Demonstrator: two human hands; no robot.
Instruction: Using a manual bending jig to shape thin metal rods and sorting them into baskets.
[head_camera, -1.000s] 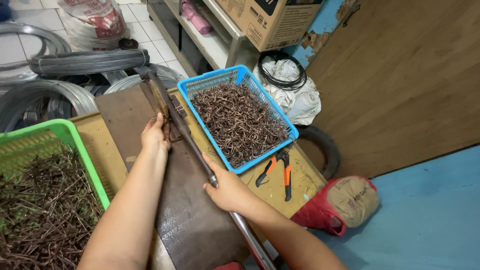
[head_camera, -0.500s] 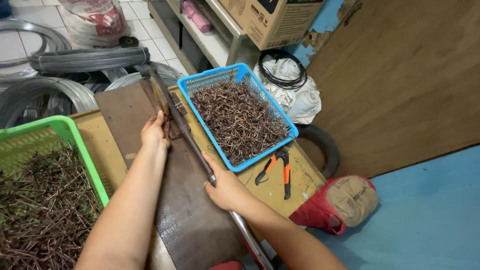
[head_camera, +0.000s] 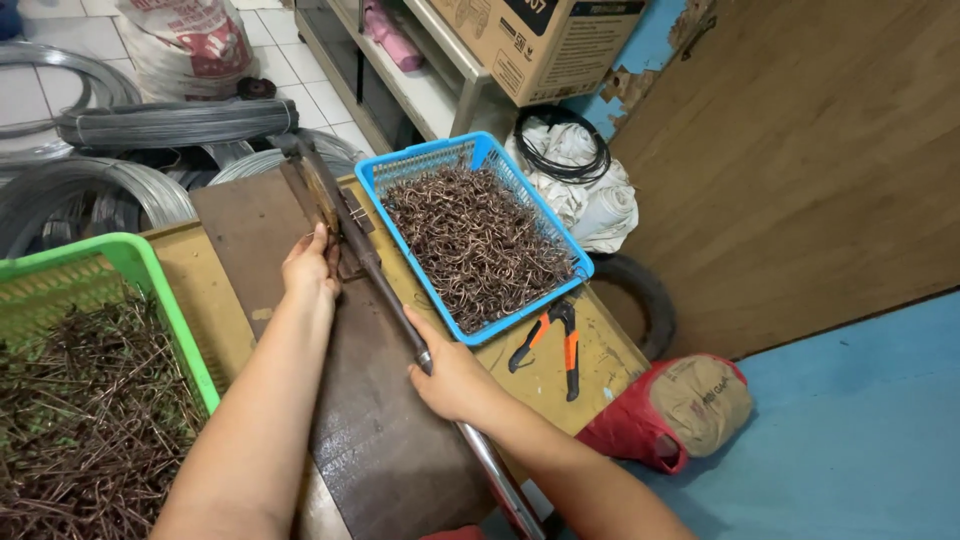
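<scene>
My right hand grips the long metal lever bar of a bending tool that lies across a dark steel plate on the workbench. My left hand rests at the tool's jaw, fingers pinched beside the bar on something too small to make out. A blue basket full of bent brown wire hooks stands just right of the bar. A green basket of straight brown wire pieces sits at my left.
Orange-handled pliers lie on the yellow bench top near its right edge. Coils of grey wire lie on the floor behind. A red sack, a tyre and a cardboard box are to the right.
Both hands hold nearly the same places; the view has shifted slightly and the lever bar looks a little lower in my right hand.
</scene>
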